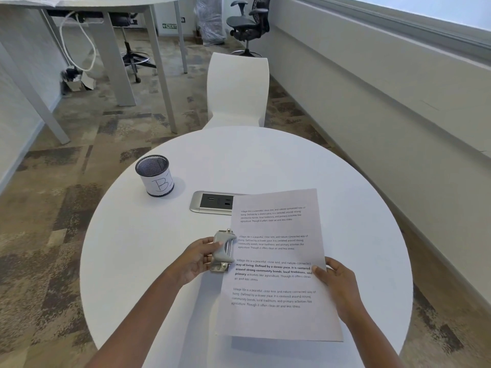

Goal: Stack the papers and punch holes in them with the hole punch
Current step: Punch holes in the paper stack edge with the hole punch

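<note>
A stack of white printed papers (279, 261) is held slightly above the round white table (159, 235), tilted, its shadow falling below. My right hand (334, 281) pinches the papers' right edge, thumb on top. My left hand (198, 257) grips a grey metal hole punch (223, 251) at the papers' left edge, at mid-height. The left edge of the sheets sits in or against the punch's slot; I cannot tell how deep.
A black mesh pen cup (155, 175) with a white label stands at the table's left rear. A silver power outlet panel (212, 202) is set into the table, partly under the papers. A white chair (236, 88) stands beyond the table.
</note>
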